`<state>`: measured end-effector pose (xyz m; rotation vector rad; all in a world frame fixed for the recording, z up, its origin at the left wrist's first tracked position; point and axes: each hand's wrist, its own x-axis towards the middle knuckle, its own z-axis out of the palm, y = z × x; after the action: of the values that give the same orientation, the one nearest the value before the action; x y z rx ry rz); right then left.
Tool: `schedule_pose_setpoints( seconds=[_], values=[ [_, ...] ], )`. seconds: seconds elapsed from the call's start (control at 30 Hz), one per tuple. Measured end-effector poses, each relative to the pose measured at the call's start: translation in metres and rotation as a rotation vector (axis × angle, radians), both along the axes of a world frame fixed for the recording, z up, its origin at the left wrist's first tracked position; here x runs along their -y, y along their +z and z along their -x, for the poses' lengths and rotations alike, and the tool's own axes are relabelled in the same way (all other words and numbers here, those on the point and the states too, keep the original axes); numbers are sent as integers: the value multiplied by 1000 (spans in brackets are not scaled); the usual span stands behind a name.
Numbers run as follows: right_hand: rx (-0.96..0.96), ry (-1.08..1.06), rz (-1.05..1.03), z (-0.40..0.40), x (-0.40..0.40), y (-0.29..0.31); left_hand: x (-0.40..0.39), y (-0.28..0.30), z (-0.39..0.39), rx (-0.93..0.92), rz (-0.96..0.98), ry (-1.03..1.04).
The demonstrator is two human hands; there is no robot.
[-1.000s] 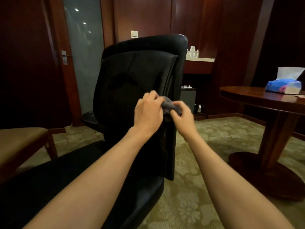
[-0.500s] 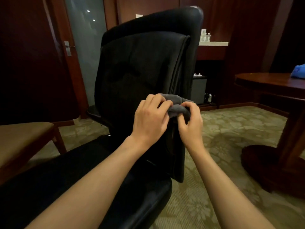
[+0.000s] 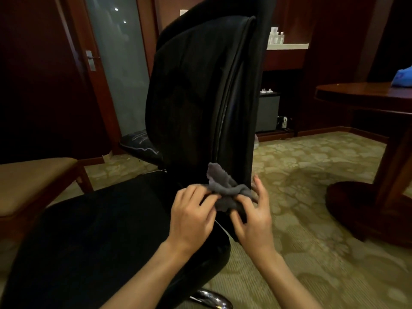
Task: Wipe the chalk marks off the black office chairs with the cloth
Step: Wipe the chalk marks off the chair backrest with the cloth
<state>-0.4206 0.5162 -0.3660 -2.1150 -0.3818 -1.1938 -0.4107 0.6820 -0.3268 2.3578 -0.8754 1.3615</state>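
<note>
Left hand and right hand both pinch the crumpled grey cloth against the black chair.

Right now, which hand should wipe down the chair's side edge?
Right, probably. The right hand sits beside the chair back's side edge, pinching the cloth there; the left hand grips its other end over the seat.

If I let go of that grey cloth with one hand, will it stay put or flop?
Probably flop: the grey cloth is bunched and wrinkled between the left hand and right hand, so it looks soft and light. It seems unlikely to slip.
</note>
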Motion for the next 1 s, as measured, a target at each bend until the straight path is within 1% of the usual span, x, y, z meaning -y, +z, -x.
schedule_pose_setpoints(
  seconds=[0.1, 0.2, 0.27, 0.37, 0.43, 0.57, 0.63, 0.7, 0.73, 0.8, 0.87, 0.93, 1.0],
  values=[
    [43, 49, -67, -5, 8, 38, 7, 17, -1, -18, 81, 6],
    [47, 76, -176, -20, 7, 92, 17, 62, -6, 44, 188, 19],
    [66, 62, -241, -28, 3, 117, 23, 97, -10, 92, 243, 27],
    [118, 17, -327, -31, -8, 125, 29, 124, -16, 79, 247, 43],
    [112, -3, -333, -31, -15, 117, 27, 118, -17, 54, 209, 61],
    [114, 18, -223, -23, -16, 95, 13, 73, -7, 64, 124, 75],
    [97, 46, -165, -15, -10, 94, 8, 68, -2, 95, 96, 66],
    [137, 54, -119, -8, -3, 105, 9, 85, 0, 153, 102, 58],
    [195, 10, -87, -6, 0, 118, 11, 101, 0, 184, 116, 54],
    [353, -195, -25, -6, 7, 157, 18, 139, -3, 250, 127, 51],
    [466, -370, 13, -8, 11, 202, 28, 175, -9, 292, 110, 55],
    [517, -425, 104, -11, 13, 228, 35, 197, -14, 273, 116, 78],
    [514, -430, 215, -15, 13, 228, 35, 199, -17, 242, 117, 99]
  ],
)
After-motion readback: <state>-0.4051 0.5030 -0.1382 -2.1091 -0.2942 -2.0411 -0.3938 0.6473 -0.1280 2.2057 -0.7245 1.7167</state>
